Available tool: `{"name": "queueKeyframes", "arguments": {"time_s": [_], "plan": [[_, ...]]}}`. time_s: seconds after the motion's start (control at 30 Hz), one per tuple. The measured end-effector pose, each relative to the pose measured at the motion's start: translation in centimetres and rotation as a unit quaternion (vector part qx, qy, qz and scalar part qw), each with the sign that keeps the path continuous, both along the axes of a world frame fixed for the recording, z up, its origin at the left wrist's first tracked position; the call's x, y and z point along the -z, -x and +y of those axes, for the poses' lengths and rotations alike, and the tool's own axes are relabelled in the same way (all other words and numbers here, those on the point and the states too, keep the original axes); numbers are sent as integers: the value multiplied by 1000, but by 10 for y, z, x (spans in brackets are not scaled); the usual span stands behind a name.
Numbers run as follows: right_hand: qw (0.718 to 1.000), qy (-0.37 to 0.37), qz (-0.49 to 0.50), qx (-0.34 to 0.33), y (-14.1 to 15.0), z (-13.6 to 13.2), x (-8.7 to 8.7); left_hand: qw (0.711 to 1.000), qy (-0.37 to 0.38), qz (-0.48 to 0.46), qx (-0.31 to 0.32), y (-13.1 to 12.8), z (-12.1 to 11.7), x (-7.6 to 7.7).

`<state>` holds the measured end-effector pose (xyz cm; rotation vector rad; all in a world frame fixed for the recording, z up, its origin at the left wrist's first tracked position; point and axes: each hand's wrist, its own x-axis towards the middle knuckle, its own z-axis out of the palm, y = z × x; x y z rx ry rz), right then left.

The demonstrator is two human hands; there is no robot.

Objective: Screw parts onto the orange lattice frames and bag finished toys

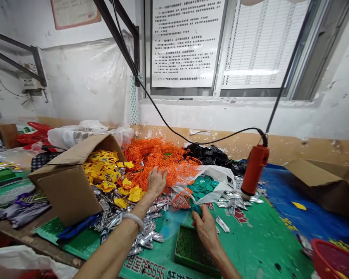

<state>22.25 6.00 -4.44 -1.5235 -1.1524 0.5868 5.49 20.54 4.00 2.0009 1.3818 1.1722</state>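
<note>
Currently, left hand [156, 181] sits on a heap of orange plastic lattice [159, 162], fingers curled among the strands; whether it grips any, I cannot tell. Right hand [205, 228] closed on a teal piece [196, 209], above a green perforated tray [192, 248]. Loose orange lattice section [182, 200] just beside it. Teal discs [202, 186] lie on a white plastic bag [218, 180]. Silver sachets [151, 217] scattered on green mat [258, 240]; yellow packets [104, 174] spill from cardboard box [66, 193].
</note>
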Motion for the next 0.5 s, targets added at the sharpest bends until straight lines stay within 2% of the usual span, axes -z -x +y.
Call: {"name": "queueKeyframes", "arguments": {"time_s": [0.13,0.23,0.37,0.5], "plan": [[999,-18,38,-8,6,-13,-7,999,38,-27,0,1,5,-3],[997,-17,76,-20,7,-20,-11,994,76,-70,-28,7,10,-4],[990,-5,142,-13,6,-25,-10,983,116,-135,-48,16,9,2],[976,17,218,-8,7,-27,-8,972,142,-186,-30,21,-1,10]]}}
